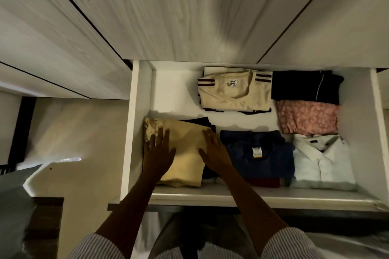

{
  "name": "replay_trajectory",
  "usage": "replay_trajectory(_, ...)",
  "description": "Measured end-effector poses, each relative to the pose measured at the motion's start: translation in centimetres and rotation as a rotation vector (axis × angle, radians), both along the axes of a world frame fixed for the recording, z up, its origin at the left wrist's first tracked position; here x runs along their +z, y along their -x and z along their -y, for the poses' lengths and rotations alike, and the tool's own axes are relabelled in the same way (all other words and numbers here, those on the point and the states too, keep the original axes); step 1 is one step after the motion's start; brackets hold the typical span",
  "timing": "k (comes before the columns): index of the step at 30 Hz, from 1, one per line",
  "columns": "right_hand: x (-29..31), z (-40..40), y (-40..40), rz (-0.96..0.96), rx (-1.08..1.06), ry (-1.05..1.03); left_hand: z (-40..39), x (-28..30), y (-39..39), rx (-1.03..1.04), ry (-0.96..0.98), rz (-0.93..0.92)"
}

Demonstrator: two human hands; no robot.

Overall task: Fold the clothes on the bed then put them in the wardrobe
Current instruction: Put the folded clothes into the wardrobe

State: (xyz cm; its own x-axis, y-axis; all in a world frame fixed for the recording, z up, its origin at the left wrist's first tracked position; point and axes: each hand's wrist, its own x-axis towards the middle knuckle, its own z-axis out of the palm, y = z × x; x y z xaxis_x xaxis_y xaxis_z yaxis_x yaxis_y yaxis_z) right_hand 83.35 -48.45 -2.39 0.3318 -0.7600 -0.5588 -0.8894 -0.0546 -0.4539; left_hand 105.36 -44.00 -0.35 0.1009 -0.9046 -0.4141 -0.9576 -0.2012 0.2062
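Note:
A folded tan garment (185, 153) lies at the front left of the white wardrobe shelf (210, 194), on top of a dark folded piece. My left hand (159, 152) rests flat on its left side with fingers straight. Flat on its right edge lies my right hand (214, 151), fingers spread. Both hands press the garment and grip nothing.
Other folded clothes fill the shelf: a cream shirt with maroon stripes (234, 90), a black piece (306, 85), a pink patterned one (308, 116), a navy shirt (257, 153) and a white shirt (324, 161). A white side panel (131, 128) bounds the shelf on the left.

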Motion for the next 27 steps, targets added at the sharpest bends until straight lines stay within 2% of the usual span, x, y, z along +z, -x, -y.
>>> replay_trajectory(6, 1.6, -3.8, 4.2, 0.026, 0.060, 0.052, -5.7, 0.7, 5.2, 0.030, -0.080, -0.157)
replay_trajectory(12, 4.4, -9.4, 12.9, -0.036, 0.037, 0.125, -10.7, 2.7, 13.2, -0.135, -0.037, -0.248)
replay_trajectory(15, 5.0, -12.6, 17.7, -0.106, 0.033, 0.137, -13.0, 2.5, 16.7, -0.175, -0.040, -0.236)
replay_trajectory(20, 5.7, -16.2, 21.8, -0.185, 0.060, 0.200, -16.2, 2.3, 21.3, -0.242, 0.049, -0.092)
replay_trajectory(27, 4.4, -18.2, 23.5, -0.254, 0.041, 0.264, -16.6, 2.5, 23.7, -0.087, 0.079, -0.021)
